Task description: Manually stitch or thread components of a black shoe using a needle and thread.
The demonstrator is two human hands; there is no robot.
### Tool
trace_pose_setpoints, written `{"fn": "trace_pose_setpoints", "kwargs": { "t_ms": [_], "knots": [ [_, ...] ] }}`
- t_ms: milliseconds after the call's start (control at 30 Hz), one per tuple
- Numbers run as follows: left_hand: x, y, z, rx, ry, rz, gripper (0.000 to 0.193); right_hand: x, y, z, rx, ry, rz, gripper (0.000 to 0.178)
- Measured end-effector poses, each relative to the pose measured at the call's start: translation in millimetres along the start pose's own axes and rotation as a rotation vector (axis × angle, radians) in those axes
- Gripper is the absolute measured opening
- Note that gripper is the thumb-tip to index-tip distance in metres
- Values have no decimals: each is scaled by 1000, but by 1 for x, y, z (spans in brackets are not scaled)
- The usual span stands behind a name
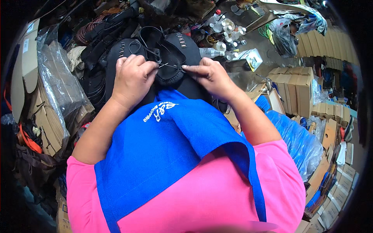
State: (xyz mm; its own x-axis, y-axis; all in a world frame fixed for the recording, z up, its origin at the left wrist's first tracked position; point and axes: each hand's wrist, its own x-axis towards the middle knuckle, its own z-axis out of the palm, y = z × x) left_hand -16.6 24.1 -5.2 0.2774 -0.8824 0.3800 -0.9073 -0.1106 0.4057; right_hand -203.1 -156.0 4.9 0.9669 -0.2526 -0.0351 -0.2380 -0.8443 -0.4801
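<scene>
A black shoe (176, 56) rests between my knees, its opening facing up and its gathered, stitched toe edge toward me. My left hand (134, 75) is at its left side, thumb and finger pinched on a thin needle (164, 65) that lies over the opening. On the right side, my right hand (210, 75) pinches the end of a second thin needle (175, 66) beside the stitched edge. The two needles nearly meet or cross above the shoe. A dark cord loops up beside my left hand. Fine thread is too small to make out.
Several plastic bottles (219, 27) stand beyond my right hand. Stacked cardboard pieces (295, 85) and blue plastic wrapping (287, 132) are at the right. Plastic-covered cardboard (64, 81) leans at the left, near dark bundled cords (95, 73).
</scene>
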Motion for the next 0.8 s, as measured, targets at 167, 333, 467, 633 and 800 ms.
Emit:
{"fn": "trace_pose_setpoints", "kwargs": {
  "t_ms": [167,333,467,633,800],
  "knots": [
    [8,-8,11,-356,-27,-38,21,20,24,-11,455,-226,77,30],
    [9,-9,16,-273,-109,-58,20,36,33,-16,454,-292,34,25],
    [10,-8,15,-267,-117,-59,20,40,37,-15,457,-320,-1,23],
    [11,-9,14,-283,-150,-59,20,40,37,-15,470,-317,3,23],
    [11,-8,17,-287,-108,-28,19,40,37,-17,485,-327,7,23]
  ]
}}
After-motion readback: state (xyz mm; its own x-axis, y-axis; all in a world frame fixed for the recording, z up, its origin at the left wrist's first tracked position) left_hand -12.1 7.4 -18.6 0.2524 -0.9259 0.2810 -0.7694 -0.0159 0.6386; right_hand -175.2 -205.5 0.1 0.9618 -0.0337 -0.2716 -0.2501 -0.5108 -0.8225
